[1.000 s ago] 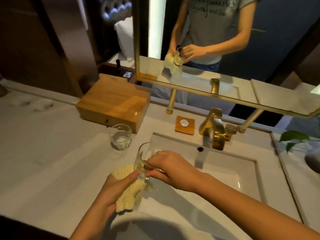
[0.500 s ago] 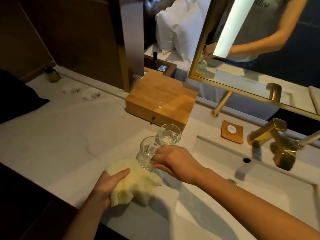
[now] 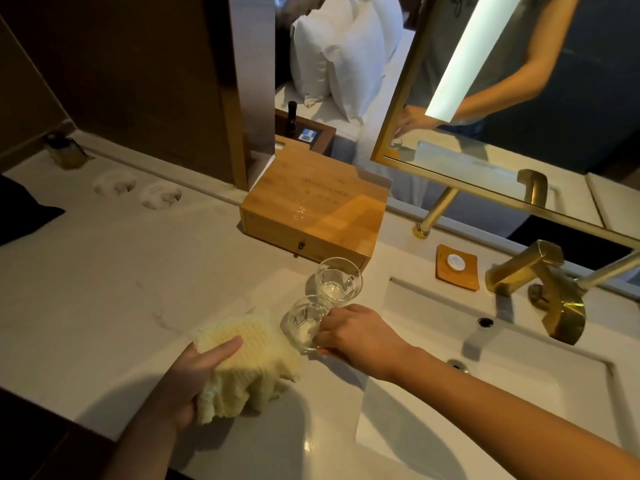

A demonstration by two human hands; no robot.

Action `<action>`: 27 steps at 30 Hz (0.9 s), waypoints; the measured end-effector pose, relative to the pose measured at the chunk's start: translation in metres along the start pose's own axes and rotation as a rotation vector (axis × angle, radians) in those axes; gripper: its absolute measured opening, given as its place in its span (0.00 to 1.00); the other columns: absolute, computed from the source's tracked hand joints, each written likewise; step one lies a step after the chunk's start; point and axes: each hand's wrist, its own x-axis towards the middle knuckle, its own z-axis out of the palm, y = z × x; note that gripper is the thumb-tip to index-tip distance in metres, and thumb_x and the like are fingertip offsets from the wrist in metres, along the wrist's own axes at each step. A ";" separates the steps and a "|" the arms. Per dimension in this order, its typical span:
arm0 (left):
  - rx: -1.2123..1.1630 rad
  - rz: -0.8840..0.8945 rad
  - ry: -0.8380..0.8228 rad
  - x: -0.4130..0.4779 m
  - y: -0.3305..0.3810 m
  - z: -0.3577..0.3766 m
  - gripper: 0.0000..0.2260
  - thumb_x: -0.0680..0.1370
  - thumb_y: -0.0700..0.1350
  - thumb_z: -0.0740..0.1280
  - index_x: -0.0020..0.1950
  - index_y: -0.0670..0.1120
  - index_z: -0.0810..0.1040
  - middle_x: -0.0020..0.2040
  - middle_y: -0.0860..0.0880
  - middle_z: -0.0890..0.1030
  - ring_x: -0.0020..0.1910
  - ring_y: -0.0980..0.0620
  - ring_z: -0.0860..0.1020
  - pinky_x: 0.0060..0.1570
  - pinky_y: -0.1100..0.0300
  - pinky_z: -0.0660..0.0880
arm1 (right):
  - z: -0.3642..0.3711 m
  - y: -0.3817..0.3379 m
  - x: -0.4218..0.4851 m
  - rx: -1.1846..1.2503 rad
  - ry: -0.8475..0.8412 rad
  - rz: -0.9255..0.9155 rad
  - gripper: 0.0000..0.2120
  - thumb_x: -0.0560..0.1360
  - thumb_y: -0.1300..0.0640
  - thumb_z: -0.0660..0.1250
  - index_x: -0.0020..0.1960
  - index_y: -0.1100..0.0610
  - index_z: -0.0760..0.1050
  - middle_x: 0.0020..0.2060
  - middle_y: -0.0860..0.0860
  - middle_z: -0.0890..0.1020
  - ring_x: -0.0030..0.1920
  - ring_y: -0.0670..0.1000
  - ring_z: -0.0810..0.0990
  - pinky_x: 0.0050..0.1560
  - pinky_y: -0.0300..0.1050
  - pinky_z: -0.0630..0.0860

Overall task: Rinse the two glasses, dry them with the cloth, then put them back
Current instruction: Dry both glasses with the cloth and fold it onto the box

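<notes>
Two clear glasses stand close together on the pale counter (image 3: 138,271), left of the sink. The far glass (image 3: 337,280) stands free in front of the wooden box. My right hand (image 3: 356,336) grips the near glass (image 3: 304,323) by its right side, upright, its base at or just above the counter. A crumpled pale yellow cloth (image 3: 256,362) lies on the counter just left of that glass. My left hand (image 3: 192,375) holds the cloth's left edge, thumb on top.
A wooden box (image 3: 315,216) with a small drawer knob sits behind the glasses. The white sink basin (image 3: 519,386) lies to the right with a gold tap (image 3: 540,282). A brown soap dish (image 3: 457,266) sits behind the basin. A gold-framed mirror (image 3: 519,109) hangs above.
My right hand carried the near glass away from the cloth and down beside the far glass. My left hand lowered the cloth onto the counter. The camera swung left.
</notes>
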 end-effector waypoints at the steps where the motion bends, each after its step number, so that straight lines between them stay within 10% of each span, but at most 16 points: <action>1: -0.009 0.011 0.000 -0.001 0.004 -0.001 0.08 0.76 0.38 0.65 0.54 0.40 0.80 0.47 0.42 0.85 0.44 0.45 0.84 0.44 0.52 0.77 | 0.000 -0.001 -0.001 -0.001 -0.002 0.005 0.15 0.77 0.45 0.57 0.45 0.49 0.80 0.41 0.46 0.81 0.44 0.51 0.79 0.42 0.45 0.74; 12: -0.085 0.114 0.000 -0.026 0.031 -0.004 0.10 0.74 0.40 0.67 0.55 0.42 0.78 0.45 0.44 0.86 0.43 0.46 0.85 0.39 0.54 0.82 | -0.033 -0.014 0.005 0.056 -0.003 0.092 0.24 0.77 0.38 0.52 0.54 0.49 0.81 0.49 0.46 0.83 0.47 0.49 0.81 0.46 0.47 0.78; 18: -0.185 0.141 -0.185 -0.051 0.068 0.016 0.15 0.70 0.41 0.66 0.55 0.40 0.79 0.49 0.40 0.85 0.43 0.44 0.85 0.38 0.53 0.82 | -0.073 -0.011 0.010 0.882 -0.109 0.268 0.30 0.76 0.33 0.57 0.59 0.57 0.80 0.52 0.58 0.83 0.51 0.57 0.82 0.56 0.58 0.78; 22: -0.263 0.126 -0.311 -0.058 0.089 0.045 0.29 0.55 0.43 0.82 0.54 0.38 0.81 0.50 0.37 0.84 0.44 0.41 0.84 0.35 0.51 0.82 | -0.079 -0.018 0.001 1.362 -0.334 0.343 0.44 0.60 0.23 0.65 0.65 0.54 0.73 0.61 0.49 0.79 0.60 0.45 0.79 0.64 0.40 0.74; 27: -0.292 0.035 -0.419 -0.045 0.104 0.075 0.42 0.46 0.42 0.85 0.59 0.38 0.80 0.57 0.37 0.82 0.52 0.39 0.82 0.43 0.46 0.81 | -0.089 -0.017 -0.002 1.961 0.073 0.424 0.42 0.51 0.39 0.82 0.59 0.53 0.73 0.48 0.48 0.86 0.51 0.47 0.84 0.52 0.41 0.80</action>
